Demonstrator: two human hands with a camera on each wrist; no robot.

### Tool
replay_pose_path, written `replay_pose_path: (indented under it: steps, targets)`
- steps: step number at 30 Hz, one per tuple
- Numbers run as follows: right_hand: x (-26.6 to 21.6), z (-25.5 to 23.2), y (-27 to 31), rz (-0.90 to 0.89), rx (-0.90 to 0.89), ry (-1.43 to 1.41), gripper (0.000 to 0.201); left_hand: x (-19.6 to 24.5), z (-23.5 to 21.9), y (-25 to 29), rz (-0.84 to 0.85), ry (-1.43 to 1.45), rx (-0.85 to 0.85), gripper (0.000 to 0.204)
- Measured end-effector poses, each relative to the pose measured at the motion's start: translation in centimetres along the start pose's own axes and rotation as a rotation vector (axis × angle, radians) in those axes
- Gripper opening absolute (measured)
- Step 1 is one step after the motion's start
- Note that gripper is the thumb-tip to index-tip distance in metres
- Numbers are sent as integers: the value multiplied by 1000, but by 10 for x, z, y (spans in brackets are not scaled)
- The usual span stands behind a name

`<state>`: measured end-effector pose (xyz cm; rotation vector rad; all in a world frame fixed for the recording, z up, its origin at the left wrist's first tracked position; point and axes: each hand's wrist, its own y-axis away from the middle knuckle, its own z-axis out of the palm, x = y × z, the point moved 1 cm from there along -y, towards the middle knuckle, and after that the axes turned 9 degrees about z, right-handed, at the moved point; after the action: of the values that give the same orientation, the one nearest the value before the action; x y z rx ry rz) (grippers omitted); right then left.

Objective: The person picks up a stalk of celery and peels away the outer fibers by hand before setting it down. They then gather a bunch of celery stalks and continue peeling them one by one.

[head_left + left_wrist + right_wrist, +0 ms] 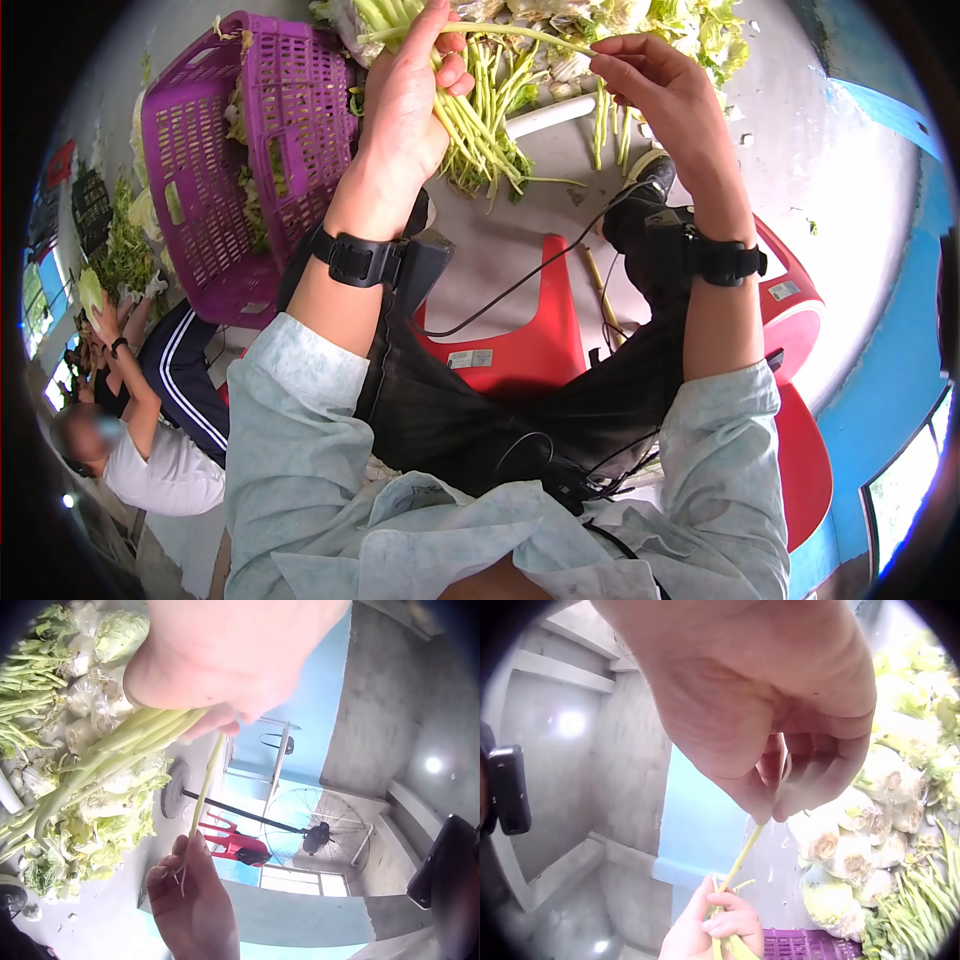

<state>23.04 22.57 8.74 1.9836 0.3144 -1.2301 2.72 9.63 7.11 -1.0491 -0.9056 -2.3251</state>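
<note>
The left hand [405, 115] grips a bunch of pale green stalks [124, 742], which fan out below it in the left wrist view. From that hand one thin stalk [520, 32] stretches across to the right hand [670, 100], whose thumb and fingertips pinch its end. In the right wrist view the same stalk [744, 855] runs from the pinching right hand [780, 712] down to the left hand [716, 926]. A thin strand hangs by the right fingertips in the left wrist view.
A purple basket [315, 140] stands on the left. Loose stalks [480, 130] and wrapped vegetable heads [855, 855] lie ahead on the floor. Red stools [540, 350] are between and beside the legs. At far left another person [160, 470] holds a vegetable.
</note>
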Motion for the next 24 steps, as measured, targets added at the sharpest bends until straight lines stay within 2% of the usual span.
replay_pose_path:
  steps: [4, 7, 12, 15, 18, 24]
  targets:
    - [-2, -8, 1, -90, 25, -23, 25, 3, -3, -1, -2, 115, 6, 31]
    - [-10, -11, -2, -24, 82, -301, 6, 5, -6, -3, 1, 147, -9, 28]
    - [-7, -21, -6, -35, 245, -527, 11, 2, -4, -2, -15, 93, -17, 24]
    - [-5, -24, -7, -93, 283, -666, 11, 1, 1, 2, -22, 78, -33, 21]
    - [1, -32, -11, -99, 243, -737, 12, 2, 9, 6, -26, 80, -64, 20]
    - [0, -35, -12, -82, 221, -785, 16, 2, 10, 5, -17, 63, -22, 23]
